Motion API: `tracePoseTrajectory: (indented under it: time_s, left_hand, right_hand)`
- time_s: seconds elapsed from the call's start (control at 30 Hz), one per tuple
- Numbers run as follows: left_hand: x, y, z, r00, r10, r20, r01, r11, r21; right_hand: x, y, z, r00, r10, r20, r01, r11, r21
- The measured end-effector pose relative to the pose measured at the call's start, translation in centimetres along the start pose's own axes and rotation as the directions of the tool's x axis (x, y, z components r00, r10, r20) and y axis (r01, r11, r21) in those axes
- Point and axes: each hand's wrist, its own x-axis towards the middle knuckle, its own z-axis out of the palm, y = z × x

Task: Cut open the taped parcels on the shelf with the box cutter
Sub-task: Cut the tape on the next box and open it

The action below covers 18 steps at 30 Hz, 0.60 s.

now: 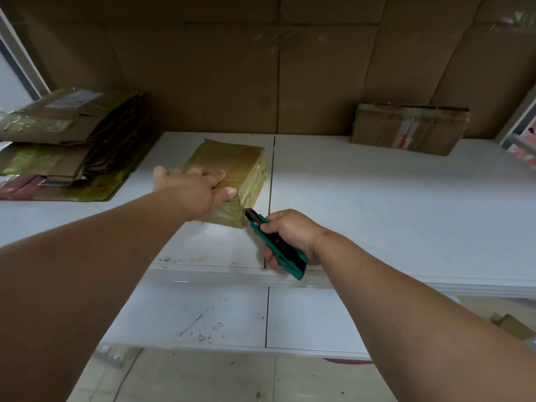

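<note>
A: Where the white shelf (391, 204) meets the far left corner, what sits there?

B: A stack of flattened cardboard boxes (66, 140), lying on the shelf against the cardboard-lined back wall (261, 68).

A: And moving right?

B: A parcel (232, 175) wrapped all over in glossy yellowish-brown tape lies near the middle of the shelf, just left of a seam between two shelf panels. The left hand (191, 187) rests on top of its near end, palm down, fingers fairly straight and spread across the taped top, thumb on the near right corner. The hand presses rather than wraps round it.

A: Where is the cutter?

B: Just right of the parcel's near corner. The right hand (290, 236) has its fingers curled tightly round a green and black box cutter (275, 245), the tip pointing far and left toward that corner. Whether the tip touches the tape is hard to tell; it is very close.

A: Anything farther right?

B: A second taped cardboard box (409, 129) stands at the far right, against the back wall, well apart from the hands. Below the shelf's near edge, a lower white shelf (203, 317) shows.
</note>
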Motion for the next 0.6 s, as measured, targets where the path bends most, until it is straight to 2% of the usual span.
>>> tracePoseTrajectory:
  time_s: [0.17,0.27,0.33,0.47,0.6]
  left_hand:
    - [1.0,1.5,0.1,0.994,-0.107,0.001,0.107,0.994,-0.039]
    - [1.9,0.2,0.2,0.997,-0.062,0.053,0.072,0.978,-0.195]
    - [1.9,-0.7,0.3,0.996,-0.009,0.088,0.035,0.954,-0.299]
    - [1.6,-1.4,0.8,0.994,0.072,0.084,-0.043,0.95,-0.31]
    - [1.5,-1.5,1.0,0.995,0.071,0.069,-0.046,0.949,-0.311]
  right_hand:
    - [-0.9,-0.1,-1.3,0.999,-0.001,0.053,0.011,0.98,-0.2]
    - [-0.5,0.1,-2.5,0.982,-0.136,-0.133,0.121,0.986,-0.114]
    - [-0.3,0.8,-2.8,0.951,-0.225,-0.211,0.183,0.962,-0.201]
    - [0.5,2.3,-1.9,0.895,-0.422,-0.146,0.27,0.773,-0.574]
    - [1.5,2.4,-1.4,0.832,-0.526,-0.176,0.283,0.676,-0.68]
